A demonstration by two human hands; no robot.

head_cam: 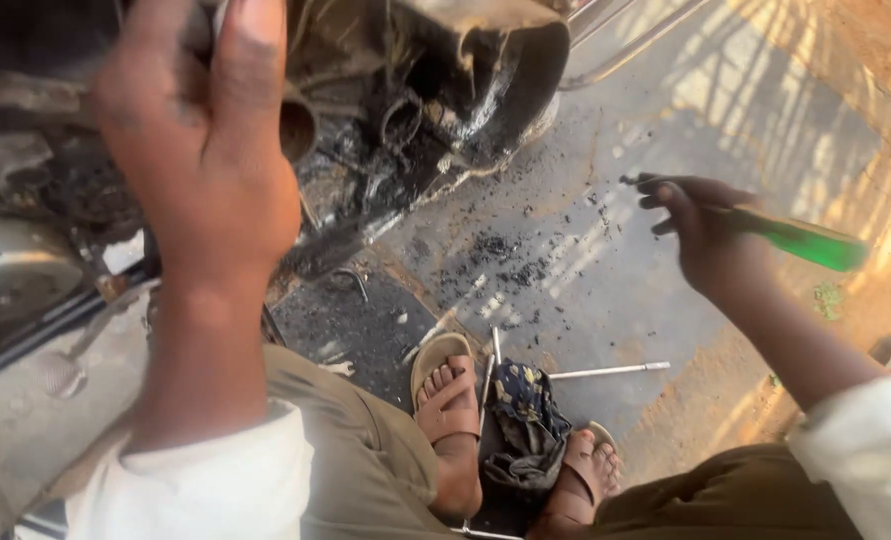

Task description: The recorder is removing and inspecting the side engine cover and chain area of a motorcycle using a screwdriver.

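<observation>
Green-handled screwdriver (781,235), translucent, thin-shafted

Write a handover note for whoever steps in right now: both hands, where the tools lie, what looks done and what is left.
Left hand: raised against the greasy underside of the motorcycle engine, fingers curled on a part I cannot make out.
Right hand: held out over the concrete floor, gripping a green-handled screwdriver, tip pointing toward the engine.
On the floor: a long metal rod tool and a dark patterned rag between the sandalled feet; black grime crumbs lie scattered below the engine.
Done: grime appears to have been scraped off.
Left: engine is thickly coated with black dirt; how far along the work is cannot be told.
</observation>
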